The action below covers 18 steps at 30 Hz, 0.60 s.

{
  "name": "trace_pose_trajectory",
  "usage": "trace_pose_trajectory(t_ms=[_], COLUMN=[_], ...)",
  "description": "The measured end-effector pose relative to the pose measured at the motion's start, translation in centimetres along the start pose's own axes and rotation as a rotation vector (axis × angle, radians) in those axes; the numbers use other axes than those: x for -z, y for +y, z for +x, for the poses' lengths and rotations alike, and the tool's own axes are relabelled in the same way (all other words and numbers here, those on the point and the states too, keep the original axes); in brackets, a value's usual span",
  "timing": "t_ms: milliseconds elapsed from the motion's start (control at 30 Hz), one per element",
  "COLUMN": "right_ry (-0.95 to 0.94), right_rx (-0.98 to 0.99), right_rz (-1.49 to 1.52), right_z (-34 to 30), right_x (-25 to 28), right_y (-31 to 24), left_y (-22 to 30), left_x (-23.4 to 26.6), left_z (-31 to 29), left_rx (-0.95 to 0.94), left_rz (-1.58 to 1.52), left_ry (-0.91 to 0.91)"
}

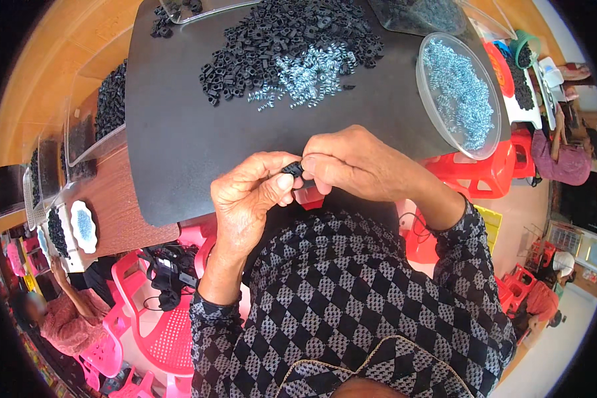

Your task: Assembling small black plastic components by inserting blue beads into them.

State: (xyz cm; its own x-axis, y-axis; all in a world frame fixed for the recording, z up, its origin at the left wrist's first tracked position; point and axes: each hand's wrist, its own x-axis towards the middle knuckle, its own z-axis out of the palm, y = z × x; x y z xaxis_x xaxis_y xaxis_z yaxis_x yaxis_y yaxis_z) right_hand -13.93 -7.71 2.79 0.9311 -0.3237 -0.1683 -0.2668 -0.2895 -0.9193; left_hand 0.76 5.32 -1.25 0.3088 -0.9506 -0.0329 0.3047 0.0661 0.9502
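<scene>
My left hand (pixel 249 190) pinches a small black plastic part (pixel 292 170) between thumb and fingers, just off the near edge of the dark table. My right hand (pixel 351 166) meets it from the other side, its thumb and fingertips pressed together at the part's end; whether a spring sits in them is hidden. Beyond both hands lies a large heap of black plastic parts (pixel 272 46). Against its near side rests a loose pile of small metal springs (pixel 312 74). A round clear tub (pixel 423 86) full of springs stands at the right.
The dark table top (pixel 179 146) spreads before me. Clear bins of black parts (pixel 111 99) stand at the left. A pink chair (pixel 172 338) is at lower left, red stools (pixel 477 174) at right. Several other people sit at tables on both sides.
</scene>
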Motion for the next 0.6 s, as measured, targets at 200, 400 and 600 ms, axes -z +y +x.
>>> trace_pose_trajectory(t_ms=[200,400,600], right_ry=[0.114,0.268,0.311], right_rx=[0.225,0.340,0.373], right_rz=[-0.191,-0.562,-0.575], right_z=[0.3,0.0,0.0], right_x=[-1.4,-3.0,-3.4], right_y=[1.1,1.8,1.9], left_y=[-0.1,-0.6,-0.5], left_x=[0.0,-0.4,-0.5], left_z=[-0.3,-0.6,-0.6], left_rx=[-0.015,-0.063,-0.151], left_rz=[0.065,0.171,0.286], left_ry=[0.030,0.067,0.098])
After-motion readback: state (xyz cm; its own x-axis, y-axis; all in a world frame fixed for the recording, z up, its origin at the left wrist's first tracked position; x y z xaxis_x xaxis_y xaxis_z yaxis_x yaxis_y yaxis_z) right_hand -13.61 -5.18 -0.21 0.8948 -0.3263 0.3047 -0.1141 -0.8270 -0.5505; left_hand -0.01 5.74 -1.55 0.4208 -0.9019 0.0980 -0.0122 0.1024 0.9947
